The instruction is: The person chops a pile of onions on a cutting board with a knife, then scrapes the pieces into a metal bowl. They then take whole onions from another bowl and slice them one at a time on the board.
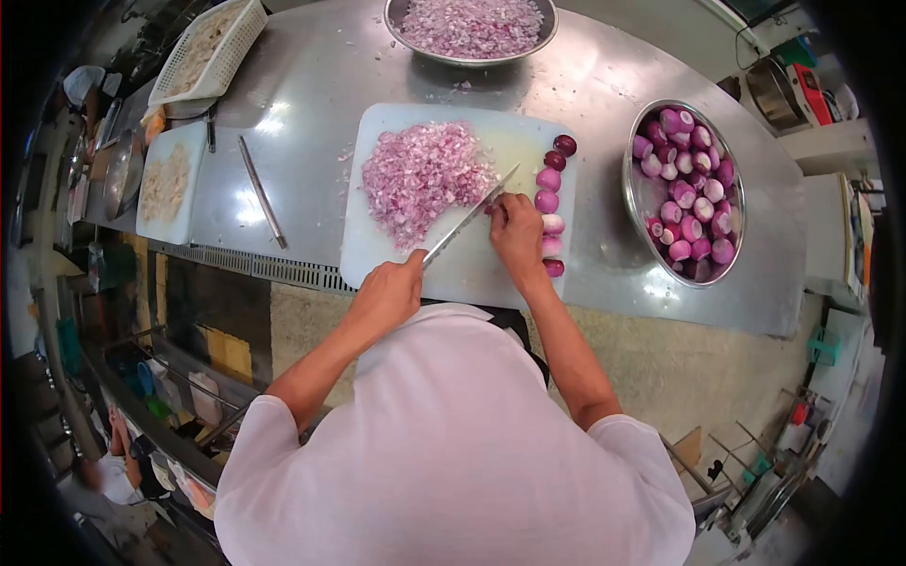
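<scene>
Table (604, 236): steel, shiny, spanning the upper half of the frame, loose onion bits scattered on it.

Cutting board (472, 265): white, at centre, near the table's lower edge.

Steel bowl (645, 196): right of the frame, heaped with peeled or trimmed purple onions, some showing pale cut faces.

Second steel bowl (472, 63): top centre, cut by the frame edge, filled with chopped onion.

Chopped onion heap (420, 179): pink and white, on the left half of the cutting board.

White basket (241, 42): upper left, perforated, holding a pale foodstuff.

Small board (196, 170): left of the frame, below the basket, pale pieces upon it.

Left hand (387, 292): centre, below the heap; grip clamped around the knife handle.

Right hand (517, 231): right of the blade; fingers bent and bunched over the board, a bit of purple at their tips. Whether the grip is clamped on it, cannot tell.

Knife (467, 219): blade slanting up and right between heap and right hand.

Metal rod (262, 193): slim, lying aslant between the two boards.

Onion row (546, 201): seven, lined along the cutting board's right edge.
</scene>
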